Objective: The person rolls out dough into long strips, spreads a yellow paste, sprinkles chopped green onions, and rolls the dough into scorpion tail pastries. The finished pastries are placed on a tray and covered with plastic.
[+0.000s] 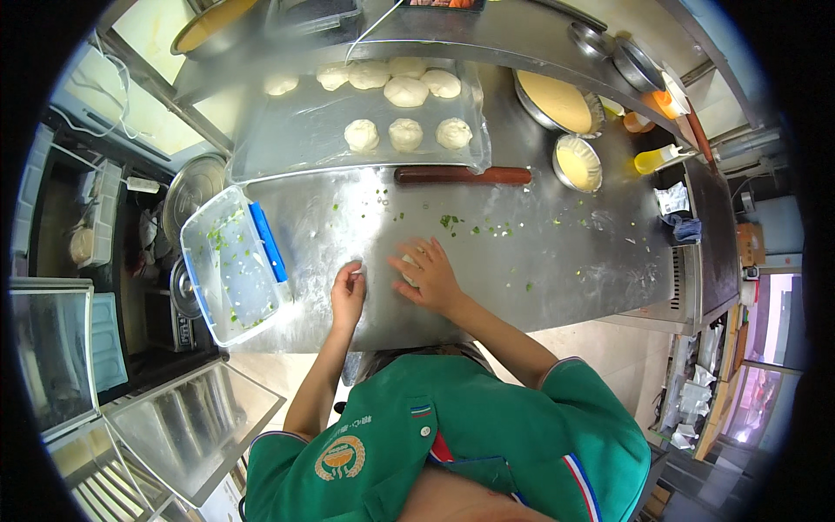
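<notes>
My left hand point(348, 294) is over the near edge of the steel worktable point(574, 252), its fingers curled together. Whether anything is inside them is hidden. To its right my right hand point(428, 273) hovers or rests low over the metal with its fingers spread, slightly blurred and holding nothing visible. Beyond both hands lie scattered bits of chopped green onion point(449, 223). A dark red-brown rolling pin point(461, 176) lies crosswise farther back. Behind it, a plastic-covered tray point(296, 139) bears several pale dough balls point(405, 135).
A clear plastic container point(248, 291) with a blue clip and green onion bits stands left of my hands. A small bowl point(577, 163) and a larger bowl point(561, 103) of yellowish contents are back right, near a yellow squeeze bottle point(654, 160). A shelf point(487, 45) overhangs the back.
</notes>
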The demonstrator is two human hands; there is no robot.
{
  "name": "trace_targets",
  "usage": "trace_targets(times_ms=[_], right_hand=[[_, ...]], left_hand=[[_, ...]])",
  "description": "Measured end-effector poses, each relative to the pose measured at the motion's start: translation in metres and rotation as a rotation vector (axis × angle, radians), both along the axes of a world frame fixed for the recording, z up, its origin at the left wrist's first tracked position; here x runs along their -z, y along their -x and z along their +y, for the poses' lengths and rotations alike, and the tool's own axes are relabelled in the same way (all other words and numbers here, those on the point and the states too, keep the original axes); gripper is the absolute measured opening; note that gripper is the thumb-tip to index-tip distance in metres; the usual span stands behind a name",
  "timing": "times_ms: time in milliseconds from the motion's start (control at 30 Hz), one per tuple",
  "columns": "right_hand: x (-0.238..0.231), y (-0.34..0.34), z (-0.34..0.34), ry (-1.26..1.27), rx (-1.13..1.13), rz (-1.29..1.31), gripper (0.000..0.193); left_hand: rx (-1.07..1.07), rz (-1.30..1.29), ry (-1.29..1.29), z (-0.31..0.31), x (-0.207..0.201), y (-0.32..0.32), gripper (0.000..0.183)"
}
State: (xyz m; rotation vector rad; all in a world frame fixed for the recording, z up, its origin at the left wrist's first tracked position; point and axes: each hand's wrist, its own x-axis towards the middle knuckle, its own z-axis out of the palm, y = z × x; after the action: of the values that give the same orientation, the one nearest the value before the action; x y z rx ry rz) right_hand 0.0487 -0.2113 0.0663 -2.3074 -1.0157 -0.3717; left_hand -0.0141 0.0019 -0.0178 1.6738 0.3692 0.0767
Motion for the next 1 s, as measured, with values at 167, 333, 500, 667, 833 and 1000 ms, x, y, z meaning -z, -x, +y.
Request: trace_targets(times_ms=[167,333,500,667,833,1000], right_hand=[[0.037,-0.025,-0.001,0.141,0.182,0.422,0.039],[-0.033,-0.001,0.034,-0.216,0.14,0.356,0.035],[-0.052,-0.034,0.033,-0.316,-0.25,0.621,0.036],[-0.054,-0.054,0.053,-0.329,-0.314,1.088,0.036],[-0.074,-0.071,0.091,-0.074,-0.203,0.165,0.031],[-0.02,-0.165,0.139,-0.343,0.055,0.684,0.023]], left_hand=[[0.118,0.215,0.432,-0.022,-0.041,-0.03,0.041],[0.111,0.385,1.24,-0.05,-0.083,-0.055,0.056],[0.137,0.266,1.361,-0.028,-0.063,-0.075,0.057],[-0.064,0.222,1.317,-0.037,-0.037,-0.072,0.049],[-0.001,0.209,1.491,0.001,-0.085,-0.109,0.065],[-0.105,0.04,0.851,0.023,-0.104,-0.127,0.07]])
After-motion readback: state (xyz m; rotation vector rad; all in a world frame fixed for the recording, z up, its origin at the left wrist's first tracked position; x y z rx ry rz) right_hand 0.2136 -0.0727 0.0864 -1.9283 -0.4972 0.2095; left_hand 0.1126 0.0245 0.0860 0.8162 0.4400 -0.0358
